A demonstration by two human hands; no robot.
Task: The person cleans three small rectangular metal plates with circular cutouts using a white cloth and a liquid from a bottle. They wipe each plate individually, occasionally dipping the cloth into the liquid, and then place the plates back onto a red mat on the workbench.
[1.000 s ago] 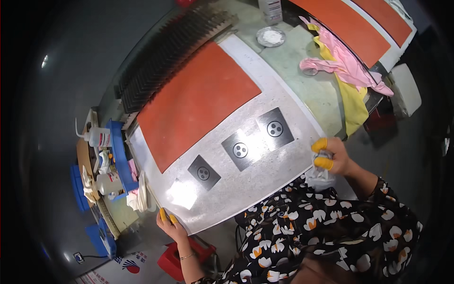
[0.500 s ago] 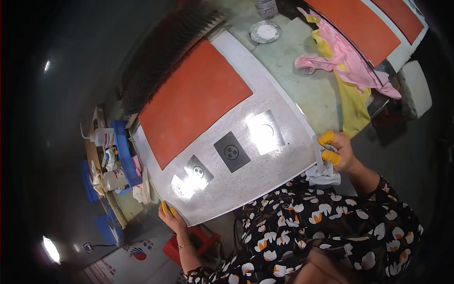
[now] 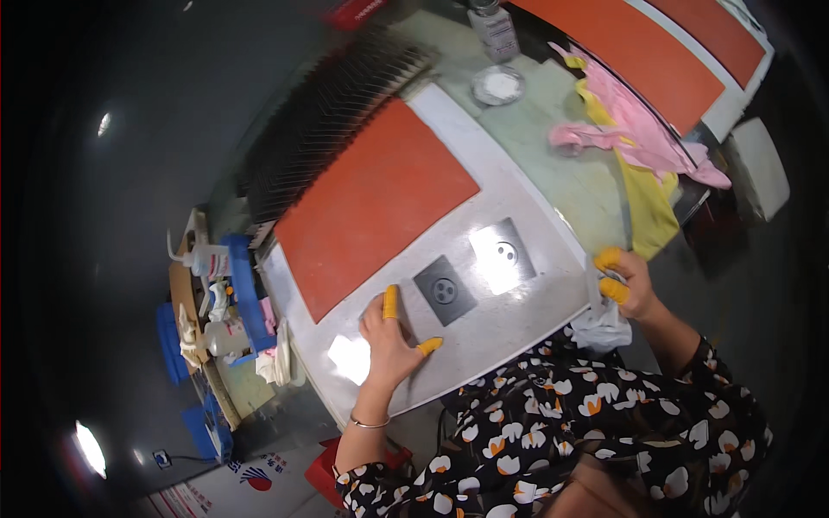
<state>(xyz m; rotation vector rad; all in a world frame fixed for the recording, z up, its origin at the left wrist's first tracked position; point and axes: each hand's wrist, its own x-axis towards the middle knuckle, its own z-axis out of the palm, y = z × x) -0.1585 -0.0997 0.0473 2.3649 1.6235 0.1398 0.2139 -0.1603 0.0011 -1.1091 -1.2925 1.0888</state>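
My left hand [image 3: 393, 345] is over the pale grey board [image 3: 509, 315], a yellow cover on one finger and the thumb. Its finger and thumb are spread apart, with nothing visible between them. Just right of it lies a dark square metal plate [image 3: 445, 290] with a round, three-hole centre. Farther right is a similar plate [image 3: 503, 255], bright with glare. At the board's right corner, my right hand [image 3: 632, 285], also with yellow finger covers, is closed on a crumpled whitish cloth [image 3: 603, 328]. Whatever lies beneath my left hand is hidden.
An orange sheet [image 3: 380, 203] covers the board's far part, beside a dark slotted rack [image 3: 319, 129]. A powder dish [image 3: 498, 85] and bottle [image 3: 495, 34] stand beyond. Pink cloth [image 3: 635, 142] and yellow cloth [image 3: 648, 211] lie right; a blue bin [image 3: 248, 289] stands left.
My left hand has left the board's near-left edge and moved right and inward over the plates, its finger and thumb spreading. My right hand stays at the corner with the cloth.
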